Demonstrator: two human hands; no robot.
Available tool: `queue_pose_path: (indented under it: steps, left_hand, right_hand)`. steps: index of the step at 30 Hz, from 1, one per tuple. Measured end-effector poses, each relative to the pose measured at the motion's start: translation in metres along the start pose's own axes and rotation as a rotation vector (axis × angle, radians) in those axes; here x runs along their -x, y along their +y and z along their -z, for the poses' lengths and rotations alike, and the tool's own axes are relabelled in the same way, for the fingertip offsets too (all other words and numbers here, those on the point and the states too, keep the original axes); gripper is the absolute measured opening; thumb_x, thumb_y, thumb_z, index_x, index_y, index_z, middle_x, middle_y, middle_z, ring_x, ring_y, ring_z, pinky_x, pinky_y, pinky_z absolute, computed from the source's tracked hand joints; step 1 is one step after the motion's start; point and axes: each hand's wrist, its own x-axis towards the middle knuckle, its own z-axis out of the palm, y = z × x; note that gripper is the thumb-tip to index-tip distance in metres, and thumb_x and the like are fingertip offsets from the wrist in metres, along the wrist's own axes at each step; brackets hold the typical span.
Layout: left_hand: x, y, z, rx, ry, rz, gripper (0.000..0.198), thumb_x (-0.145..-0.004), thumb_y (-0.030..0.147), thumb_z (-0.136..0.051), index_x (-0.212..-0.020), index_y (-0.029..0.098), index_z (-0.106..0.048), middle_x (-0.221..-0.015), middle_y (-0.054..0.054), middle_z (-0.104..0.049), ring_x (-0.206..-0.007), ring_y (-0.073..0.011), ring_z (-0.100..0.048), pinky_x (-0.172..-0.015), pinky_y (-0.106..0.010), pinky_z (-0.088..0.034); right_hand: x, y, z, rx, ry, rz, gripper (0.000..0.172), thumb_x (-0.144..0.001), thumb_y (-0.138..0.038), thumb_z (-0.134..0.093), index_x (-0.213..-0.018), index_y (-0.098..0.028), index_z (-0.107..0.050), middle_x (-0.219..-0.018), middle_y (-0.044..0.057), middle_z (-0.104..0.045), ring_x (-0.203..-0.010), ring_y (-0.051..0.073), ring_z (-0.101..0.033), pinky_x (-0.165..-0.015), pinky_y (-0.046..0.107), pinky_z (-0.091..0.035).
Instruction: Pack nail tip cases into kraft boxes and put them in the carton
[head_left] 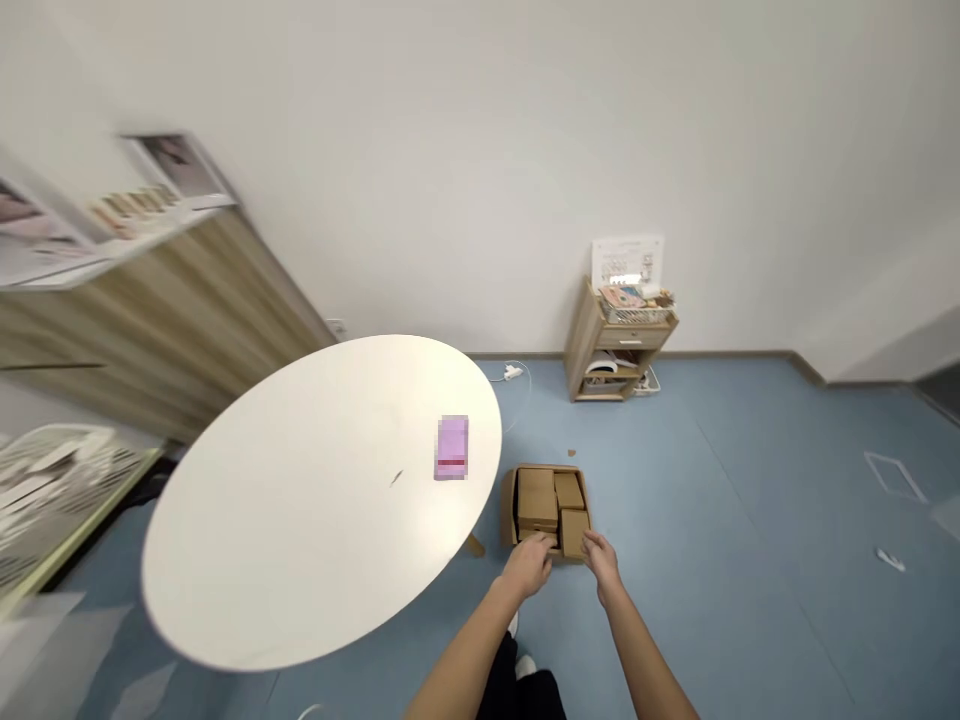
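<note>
An open cardboard carton (547,512) stands on the blue floor in front of me, packed with several small kraft boxes. One of these kraft boxes (537,498) sits at its left, and a smaller one (575,532) sits at its front right. My left hand (529,566) rests at the carton's front edge, its fingers over the front. My right hand (601,560) touches the lower corner of the smaller box. Whether either hand grips anything is hidden. To the left stands a round white table (300,520), with a pink pixelated packet (452,448) lying on it.
A small wooden shelf unit (617,345) holding papers and a basket stands against the wall. A white cable and plug (513,373) lie on the floor by the table. A wood-panelled cabinet (150,325) runs along the left.
</note>
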Motion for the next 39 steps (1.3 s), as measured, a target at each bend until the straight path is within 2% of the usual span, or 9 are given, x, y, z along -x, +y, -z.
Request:
queue_pose_path:
  steps: [3,5,8,12,15,19,29,34,39]
  left_hand:
    - [0.046,0.013,0.040,0.073,0.126,0.009,0.042,-0.080,0.014,-0.047,-0.119,0.022,-0.060,-0.113,-0.007,-0.065,-0.106,-0.0230,-0.061,-0.095,-0.036,-0.048]
    - [0.083,0.009,0.061,0.124,0.261,0.074,0.039,-0.082,0.015,-0.046,-0.117,0.023,-0.061,-0.110,-0.006,-0.067,-0.102,-0.0208,-0.062,-0.092,-0.035,-0.049]
    - [0.151,-0.014,0.084,0.167,0.435,0.239,0.035,-0.083,0.017,-0.046,-0.114,0.023,-0.061,-0.109,-0.006,-0.067,-0.096,-0.0193,-0.064,-0.091,-0.034,-0.049]
    - [0.248,-0.058,0.098,0.182,0.573,0.461,0.033,-0.084,0.019,-0.047,-0.114,0.020,-0.061,-0.113,-0.007,-0.067,-0.094,-0.0194,-0.065,-0.090,-0.036,-0.049]
    - [0.313,-0.092,0.103,0.194,0.653,0.573,0.032,-0.083,0.020,-0.048,-0.113,0.021,-0.062,-0.111,-0.006,-0.067,-0.094,-0.0193,-0.065,-0.089,-0.035,-0.050]
    - [0.382,-0.140,0.119,0.201,0.745,0.622,0.031,-0.083,0.019,-0.049,-0.110,0.022,-0.063,-0.109,-0.005,-0.068,-0.092,-0.0188,-0.065,-0.090,-0.034,-0.049]
    - [0.549,-0.251,0.216,0.145,0.862,0.657,0.021,-0.085,0.020,-0.046,-0.096,0.021,-0.064,-0.085,-0.003,-0.065,-0.079,-0.0178,-0.062,-0.074,-0.030,-0.048]
    - [0.615,-0.304,0.244,0.117,0.904,0.750,0.019,-0.084,0.016,-0.047,-0.092,0.020,-0.063,-0.080,-0.001,-0.062,-0.076,-0.0161,-0.060,-0.072,-0.027,-0.045]
    - [0.646,-0.354,0.279,0.077,0.969,0.788,0.016,-0.083,0.012,-0.048,-0.088,0.020,-0.062,-0.077,0.001,-0.058,-0.073,-0.0141,-0.058,-0.071,-0.025,-0.042]
  right_hand:
    - [0.038,-0.036,-0.015,0.037,0.005,0.056,0.037,-0.056,-0.046,-0.068,-0.084,-0.022,-0.063,-0.083,0.006,-0.070,-0.091,0.026,-0.068,-0.075,0.032,-0.054]
    - [0.059,-0.053,-0.032,0.096,-0.117,0.101,0.037,-0.054,-0.046,-0.070,-0.081,-0.022,-0.064,-0.082,0.006,-0.071,-0.088,0.027,-0.068,-0.073,0.034,-0.055]
    - [0.083,-0.065,-0.066,0.217,-0.305,0.159,0.035,-0.052,-0.047,-0.072,-0.077,-0.022,-0.065,-0.080,0.007,-0.071,-0.083,0.028,-0.068,-0.073,0.035,-0.055]
    - [0.108,-0.066,-0.129,0.390,-0.512,0.212,0.033,-0.054,-0.047,-0.070,-0.075,-0.022,-0.065,-0.076,0.007,-0.069,-0.076,0.026,-0.068,-0.069,0.036,-0.054]
    - [0.130,-0.067,-0.192,0.498,-0.629,0.264,0.035,-0.055,-0.048,-0.067,-0.078,-0.022,-0.067,-0.079,0.007,-0.069,-0.077,0.026,-0.067,-0.069,0.036,-0.053]
    - [0.170,-0.067,-0.291,0.589,-0.721,0.355,0.035,-0.057,-0.048,-0.065,-0.080,-0.020,-0.068,-0.083,0.008,-0.069,-0.083,0.026,-0.066,-0.074,0.038,-0.052]
    - [0.278,-0.028,-0.544,0.596,-0.907,0.450,0.031,-0.067,-0.045,-0.063,-0.085,-0.020,-0.067,-0.083,0.004,-0.066,-0.077,0.021,-0.064,-0.079,0.036,-0.049]
    - [0.315,-0.019,-0.637,0.628,-0.983,0.539,0.029,-0.071,-0.044,-0.060,-0.085,-0.020,-0.068,-0.088,0.004,-0.068,-0.080,0.020,-0.062,-0.080,0.035,-0.048]
    - [0.331,-0.031,-0.706,0.715,-0.987,0.610,0.024,-0.071,-0.041,-0.059,-0.082,-0.021,-0.068,-0.088,0.004,-0.069,-0.081,0.020,-0.062,-0.079,0.034,-0.048]
